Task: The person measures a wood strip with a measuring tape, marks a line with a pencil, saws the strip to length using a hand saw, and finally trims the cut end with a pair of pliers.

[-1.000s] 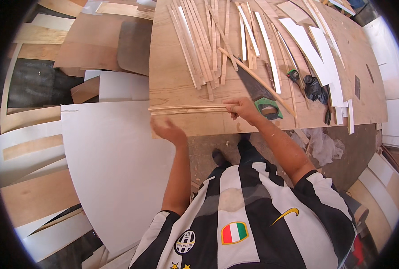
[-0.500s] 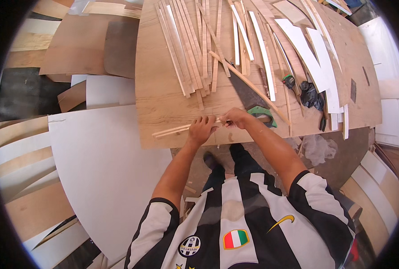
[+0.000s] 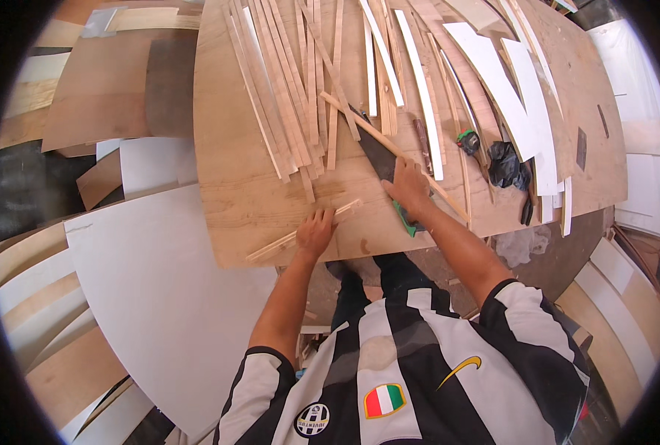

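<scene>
Two bare hands: my left hand (image 3: 317,231) grasps a slim bundle of short wooden strips (image 3: 274,246), straight and too thin to count, at the near left of the plywood worktop (image 3: 245,211); my right hand (image 3: 408,185) is at one green-handled saw (image 3: 374,157), whether closed around it I cannot tell. One crumpled black plastic bag (image 3: 508,165) and one tape measure (image 3: 466,142) lie right.

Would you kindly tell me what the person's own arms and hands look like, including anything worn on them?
The left hand and right hand are bare, with no gloves visible. The forearms are uncovered below short sleeves in black and white, black along the hem.
</scene>
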`<state>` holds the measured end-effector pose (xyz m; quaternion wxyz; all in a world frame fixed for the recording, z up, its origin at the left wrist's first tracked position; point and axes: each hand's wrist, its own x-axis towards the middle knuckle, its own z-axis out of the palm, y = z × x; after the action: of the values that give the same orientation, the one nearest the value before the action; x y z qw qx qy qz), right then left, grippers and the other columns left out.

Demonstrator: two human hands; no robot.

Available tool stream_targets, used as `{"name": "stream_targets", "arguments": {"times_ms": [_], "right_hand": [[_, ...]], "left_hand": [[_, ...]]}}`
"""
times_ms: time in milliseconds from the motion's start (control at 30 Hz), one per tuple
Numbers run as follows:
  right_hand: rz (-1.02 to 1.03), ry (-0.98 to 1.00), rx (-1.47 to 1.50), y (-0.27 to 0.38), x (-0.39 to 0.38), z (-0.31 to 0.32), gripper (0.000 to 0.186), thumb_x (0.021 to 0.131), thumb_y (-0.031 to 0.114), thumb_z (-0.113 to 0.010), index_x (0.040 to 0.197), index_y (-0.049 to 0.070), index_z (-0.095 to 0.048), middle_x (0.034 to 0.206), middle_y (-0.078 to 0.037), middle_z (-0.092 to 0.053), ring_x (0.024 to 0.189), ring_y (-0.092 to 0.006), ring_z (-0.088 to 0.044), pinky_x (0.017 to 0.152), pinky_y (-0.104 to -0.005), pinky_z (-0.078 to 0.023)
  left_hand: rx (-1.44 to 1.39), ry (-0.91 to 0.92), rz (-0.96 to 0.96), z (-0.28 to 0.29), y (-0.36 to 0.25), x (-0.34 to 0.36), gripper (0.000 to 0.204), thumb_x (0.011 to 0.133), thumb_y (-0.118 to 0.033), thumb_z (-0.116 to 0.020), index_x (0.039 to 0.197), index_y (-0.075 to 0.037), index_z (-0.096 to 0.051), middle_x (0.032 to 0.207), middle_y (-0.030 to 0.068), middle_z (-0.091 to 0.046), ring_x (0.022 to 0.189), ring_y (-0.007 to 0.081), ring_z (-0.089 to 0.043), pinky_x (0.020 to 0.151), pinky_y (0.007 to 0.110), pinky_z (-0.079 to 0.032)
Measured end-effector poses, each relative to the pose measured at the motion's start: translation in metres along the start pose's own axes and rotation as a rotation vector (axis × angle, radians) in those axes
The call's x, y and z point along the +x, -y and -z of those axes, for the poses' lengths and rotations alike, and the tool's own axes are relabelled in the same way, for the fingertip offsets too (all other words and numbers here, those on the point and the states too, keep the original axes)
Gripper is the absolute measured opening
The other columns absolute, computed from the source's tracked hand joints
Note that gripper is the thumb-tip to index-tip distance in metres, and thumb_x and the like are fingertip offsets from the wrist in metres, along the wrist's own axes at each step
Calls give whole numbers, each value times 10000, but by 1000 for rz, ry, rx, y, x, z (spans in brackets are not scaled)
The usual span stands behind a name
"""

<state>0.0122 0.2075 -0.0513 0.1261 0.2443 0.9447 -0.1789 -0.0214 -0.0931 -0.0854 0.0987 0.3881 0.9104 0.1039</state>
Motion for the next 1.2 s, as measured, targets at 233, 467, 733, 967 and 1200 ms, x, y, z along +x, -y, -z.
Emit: {"name": "stream_targets", "arguments": {"times_ms": [233,467,733,967,1200], "right_hand": [[-43,-66,-83,-3,-25,-18,1080,796,498,-851,1596,1,-322,1464,-309,-469,1344,-476,-488,1111,-592,-429],[-121,1,-42,-3,-21,-20,1140,767,485,-867,1616,11,-271,1392,-324,-475,1306,-471,-498,1082,-586,-448],[-94,32,6,42,-46,-27,953,821,444,-831,1558,41,-381,1361,-255,-556,1239,-411,-566,1070,-562,-444],[-7,-333,-224,1,16,-22,413,930,345,-711,1258,106,-632,1225,-125,-659,1185,-336,-596,979,-536,-473],[39,-320,-318,-65,67,-11,286,915,279,-736,1147,122,-682,1117,-63,-648,1100,-300,-617,934,-509,-506]], "left_hand": [[-10,-29,1,-5,3,1,430,872,-299,-783,1245,-154,-626,1087,72,-687,989,283,-703,793,413,-578],[1,-61,-14,-4,3,3,447,874,-303,-784,1258,-148,-616,1106,75,-683,989,287,-702,786,415,-578],[-47,-68,16,1,4,3,465,870,-305,-786,1272,-147,-614,1096,77,-677,985,298,-698,795,430,-575],[-68,-77,38,6,8,2,452,870,-300,-783,1259,-144,-612,1097,79,-676,1007,304,-688,793,437,-576],[-63,-59,32,7,3,9,436,870,-292,-780,1244,-141,-614,1109,78,-680,1045,308,-681,807,424,-585]]}}
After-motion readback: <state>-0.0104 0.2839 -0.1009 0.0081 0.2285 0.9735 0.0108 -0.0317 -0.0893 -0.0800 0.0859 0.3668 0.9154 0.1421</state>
